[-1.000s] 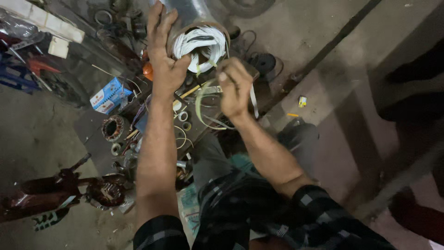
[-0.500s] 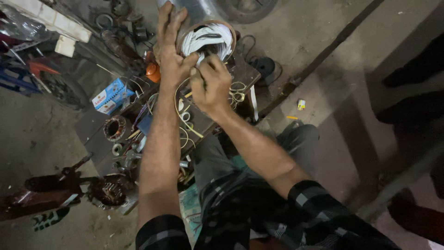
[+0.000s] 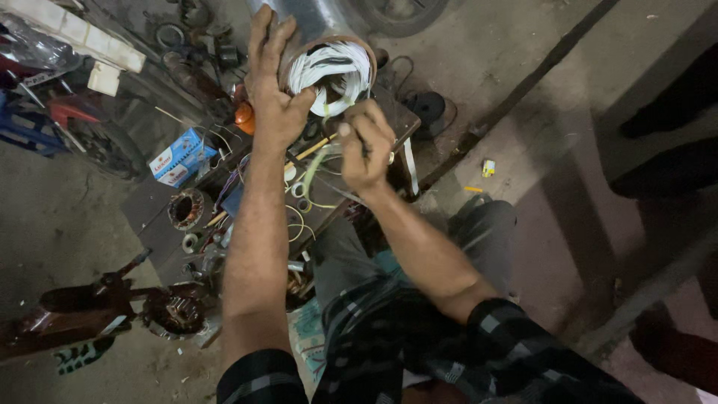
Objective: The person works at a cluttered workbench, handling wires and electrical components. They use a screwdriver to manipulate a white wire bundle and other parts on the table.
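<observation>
Both bare forearms are stretched away from the body toward the far side, sleeves pushed up past the elbows. The left hand (image 3: 273,90) is raised farthest, fingers spread and pointing away, thumb angled out to the right. The right hand (image 3: 366,146) is held just nearer and to the right, fingers curled inward into a loose grip, wrist bent slightly.

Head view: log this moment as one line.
left hand braces metal cylinder | right hand at white winding | blue box nearby
</observation>
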